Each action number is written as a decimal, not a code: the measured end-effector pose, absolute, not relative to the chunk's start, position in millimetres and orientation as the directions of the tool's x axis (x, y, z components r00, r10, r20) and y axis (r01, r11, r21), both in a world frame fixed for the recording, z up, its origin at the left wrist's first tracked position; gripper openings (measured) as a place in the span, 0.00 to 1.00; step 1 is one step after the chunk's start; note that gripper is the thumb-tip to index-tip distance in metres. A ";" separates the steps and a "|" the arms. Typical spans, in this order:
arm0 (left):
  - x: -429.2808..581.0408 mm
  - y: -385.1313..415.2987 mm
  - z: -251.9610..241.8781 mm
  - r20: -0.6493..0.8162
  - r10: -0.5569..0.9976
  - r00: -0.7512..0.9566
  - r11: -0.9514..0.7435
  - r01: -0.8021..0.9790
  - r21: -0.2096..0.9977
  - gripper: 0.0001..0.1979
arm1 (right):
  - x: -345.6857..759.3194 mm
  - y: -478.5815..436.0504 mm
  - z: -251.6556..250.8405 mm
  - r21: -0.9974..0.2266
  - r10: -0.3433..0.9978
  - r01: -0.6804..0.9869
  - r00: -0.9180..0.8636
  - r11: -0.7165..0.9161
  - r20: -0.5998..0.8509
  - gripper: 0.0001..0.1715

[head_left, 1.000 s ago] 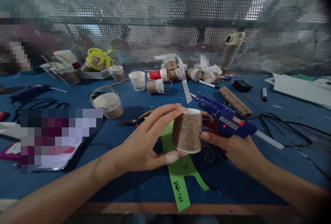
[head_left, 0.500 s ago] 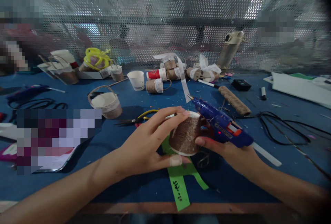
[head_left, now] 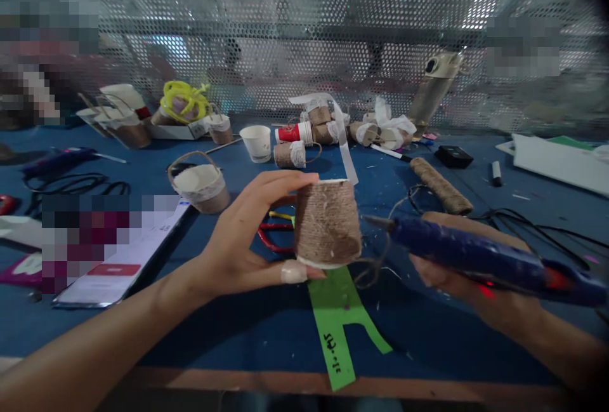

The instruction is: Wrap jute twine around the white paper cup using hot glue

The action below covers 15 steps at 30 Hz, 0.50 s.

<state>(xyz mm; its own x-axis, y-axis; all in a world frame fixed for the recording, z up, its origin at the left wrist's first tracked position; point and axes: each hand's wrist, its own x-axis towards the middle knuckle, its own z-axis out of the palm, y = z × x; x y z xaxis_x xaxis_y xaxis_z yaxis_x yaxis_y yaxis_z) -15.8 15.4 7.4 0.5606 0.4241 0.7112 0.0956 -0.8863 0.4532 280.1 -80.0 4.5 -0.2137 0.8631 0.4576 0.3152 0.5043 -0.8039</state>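
My left hand (head_left: pixel 257 240) grips a paper cup wrapped in brown twine (head_left: pixel 327 223), fingers on its top edge and thumb beneath. The white rims of the cup show at both ends. To its right, my right hand (head_left: pixel 457 272) is closed round a blue glue gun (head_left: pixel 471 256), slightly blurred. The gun's nozzle points left at the cup's side, with a small gap between them. A loose strand of twine hangs near the nozzle. Under the cup lies a green paper strip (head_left: pixel 333 329) with black handwriting. Red-handled scissors (head_left: pixel 273 239) are partly hidden behind my left hand.
A twine-wrapped basket cup (head_left: pixel 202 190) and a phone (head_left: pixel 118 266) are on the left. Behind stand a white cup (head_left: pixel 257 144), more wrapped cups and a white ribbon (head_left: pixel 346 152). A twine roll (head_left: pixel 440 185), black cables, a bottle (head_left: pixel 435 88) and paper sheets (head_left: pixel 561 161) are on the right.
My right hand has let go of the cup and moved right with the glue gun, which now points left. My left hand has shifted the cup slightly left and turned it more upright.
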 end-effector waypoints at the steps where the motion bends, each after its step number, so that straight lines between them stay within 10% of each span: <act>1: -17.0 17.1 6.4 0.721 0.417 0.553 -0.882 0.056 0.468 0.49 | 281.5 -79.5 5.9 -0.777 0.831 0.301 -0.267 0.553 0.488 0.07; 15: -22.6 24.1 7.1 0.791 0.324 0.519 -0.910 -0.058 0.410 0.53 | 290.5 -72.1 9.2 -0.652 0.743 0.372 -0.447 0.661 0.498 0.15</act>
